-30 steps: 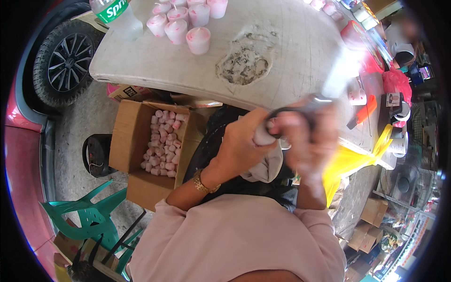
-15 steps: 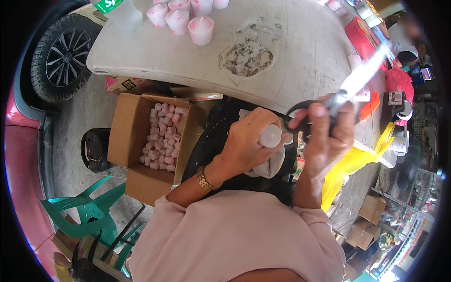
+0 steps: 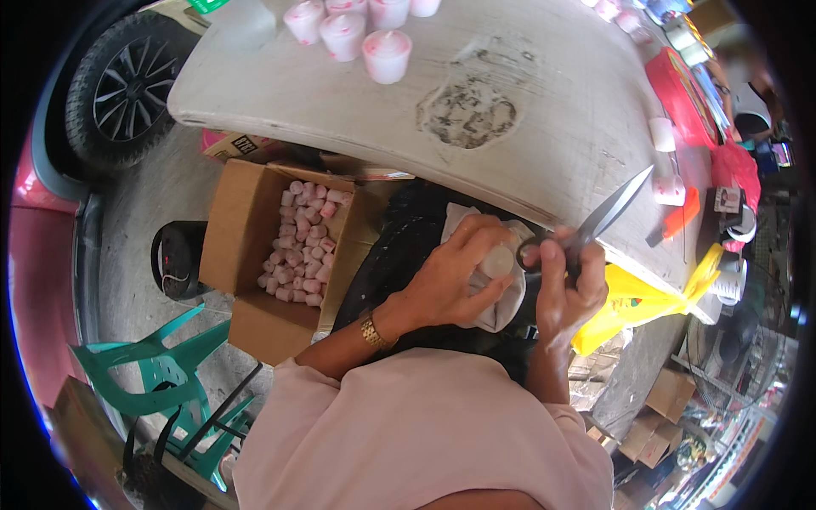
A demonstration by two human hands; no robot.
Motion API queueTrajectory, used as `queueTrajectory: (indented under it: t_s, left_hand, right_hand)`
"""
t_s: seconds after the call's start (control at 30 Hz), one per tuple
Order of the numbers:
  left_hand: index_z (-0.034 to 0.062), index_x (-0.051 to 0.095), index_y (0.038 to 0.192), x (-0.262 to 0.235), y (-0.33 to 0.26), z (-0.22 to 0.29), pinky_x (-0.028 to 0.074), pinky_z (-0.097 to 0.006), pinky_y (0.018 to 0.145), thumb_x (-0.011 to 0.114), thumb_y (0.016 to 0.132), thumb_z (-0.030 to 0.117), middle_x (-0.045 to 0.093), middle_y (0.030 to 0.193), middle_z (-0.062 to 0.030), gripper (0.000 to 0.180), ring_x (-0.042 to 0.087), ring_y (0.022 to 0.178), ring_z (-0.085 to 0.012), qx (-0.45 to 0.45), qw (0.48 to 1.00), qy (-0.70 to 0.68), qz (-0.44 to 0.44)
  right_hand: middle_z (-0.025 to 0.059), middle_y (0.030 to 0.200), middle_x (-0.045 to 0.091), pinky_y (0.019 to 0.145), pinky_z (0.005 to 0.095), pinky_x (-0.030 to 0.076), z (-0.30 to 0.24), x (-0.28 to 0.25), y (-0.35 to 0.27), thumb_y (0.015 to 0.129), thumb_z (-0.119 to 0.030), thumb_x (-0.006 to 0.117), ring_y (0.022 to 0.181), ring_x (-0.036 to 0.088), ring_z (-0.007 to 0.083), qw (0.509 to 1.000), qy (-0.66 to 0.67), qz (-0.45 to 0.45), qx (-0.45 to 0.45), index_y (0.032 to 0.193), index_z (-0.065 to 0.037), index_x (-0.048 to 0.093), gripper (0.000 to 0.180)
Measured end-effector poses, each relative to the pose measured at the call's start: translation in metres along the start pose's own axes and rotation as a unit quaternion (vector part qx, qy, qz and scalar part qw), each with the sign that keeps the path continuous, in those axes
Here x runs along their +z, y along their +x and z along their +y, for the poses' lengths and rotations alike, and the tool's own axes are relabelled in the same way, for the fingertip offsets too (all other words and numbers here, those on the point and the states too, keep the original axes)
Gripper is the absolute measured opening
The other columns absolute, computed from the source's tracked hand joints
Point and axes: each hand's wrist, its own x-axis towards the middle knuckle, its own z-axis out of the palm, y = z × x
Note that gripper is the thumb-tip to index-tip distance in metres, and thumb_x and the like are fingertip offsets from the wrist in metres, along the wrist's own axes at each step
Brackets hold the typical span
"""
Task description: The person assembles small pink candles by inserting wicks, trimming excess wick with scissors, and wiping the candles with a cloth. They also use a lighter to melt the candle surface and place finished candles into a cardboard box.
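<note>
Head view looks straight down my chest to my lap, where both hands meet just below the near edge of the worn white table [image 3: 544, 93]. My left hand [image 3: 455, 276] curls over a small pale candle [image 3: 497, 262], fingers pressed together and wrapped round its side so that only its round top shows between fingertips and thumb; I hold it low and close, over a white cloth [image 3: 501, 310] spread on my dark lap, which seems placed to catch trimmings. My right hand [image 3: 565, 285] grips a pair of scissors [image 3: 595, 223], thumb through the black loop and the other fingers closed about the handle; the blades lie together and point up and away toward the table edge, clear of the candle, so the tip stays off my other hand. The candle sits between the two hands, touching only the left. On my left, on the ground, an open cardboard box [image 3: 246, 255] stands within easy reach, full of small pink and white candles of the same kind. At the far side of the table a cluster of pink candles [image 3: 361, 34] stands upright, well apart from my hands. A yellow plastic bag [image 3: 633, 310] hangs just beside my right wrist, under the table edge.
</note>
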Motion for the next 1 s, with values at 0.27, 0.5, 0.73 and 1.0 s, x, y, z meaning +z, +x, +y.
queueTrajectory:
  t_s: [0.27, 0.5, 0.73, 1.0]
  left_hand:
    - [0.0093, 0.057, 0.111, -0.032, -0.036, -0.035, 0.033, -0.063, 0.104, 0.070, 0.071, 0.017, 0.049, 0.114, -0.0159, 0.043, 0.054, 0.106, -0.0382, -0.025, 0.944, 0.324, -0.051]
    - [0.0069, 0.052, 0.103, -0.038, -0.042, -0.034, 0.042, -0.057, 0.099, 0.067, 0.075, 0.020, 0.055, 0.096, -0.0151, 0.034, 0.061, 0.090, -0.0394, -0.138, 0.956, 0.250, -0.066]
    - [0.0056, 0.051, 0.105, -0.022, -0.058, -0.043, 0.046, -0.053, 0.097, 0.063, 0.079, 0.020, 0.054, 0.095, -0.0185, 0.032, 0.063, 0.087, -0.0406, -0.142, 0.946, 0.288, -0.045]
    - [0.0057, 0.055, 0.109, -0.053, -0.060, -0.056, 0.051, -0.039, 0.085, 0.060, 0.086, 0.023, 0.060, 0.098, -0.0122, 0.029, 0.064, 0.090, -0.0267, -0.161, 0.986, 0.025, -0.018]
  right_hand:
    - [0.0097, 0.080, 0.062, 0.071, 0.0286, 0.051, 0.004, -0.017, -0.053, 0.093, -0.008, 0.056, 0.076, 0.064, 0.0180, 0.836, 0.297, -0.254, 0.386, 0.111, 0.005, 0.058, 0.022]
    - [0.0260, 0.103, 0.065, 0.088, 0.0376, 0.050, 0.007, -0.036, -0.068, 0.078, -0.019, 0.059, 0.092, 0.066, 0.0299, 0.710, 0.430, -0.319, 0.457, 0.122, 0.010, 0.055, 0.052]
    - [0.0199, 0.092, 0.066, 0.077, 0.0326, 0.050, -0.004, -0.035, -0.051, 0.075, -0.008, 0.061, 0.084, 0.065, 0.0247, 0.713, 0.306, -0.512, 0.369, 0.112, 0.010, 0.061, 0.042]
    - [0.0197, 0.092, 0.065, 0.078, 0.0304, 0.050, -0.040, -0.011, -0.053, 0.079, -0.006, 0.054, 0.083, 0.064, 0.0219, 0.716, 0.247, -0.392, 0.522, 0.128, 0.007, 0.050, 0.052]
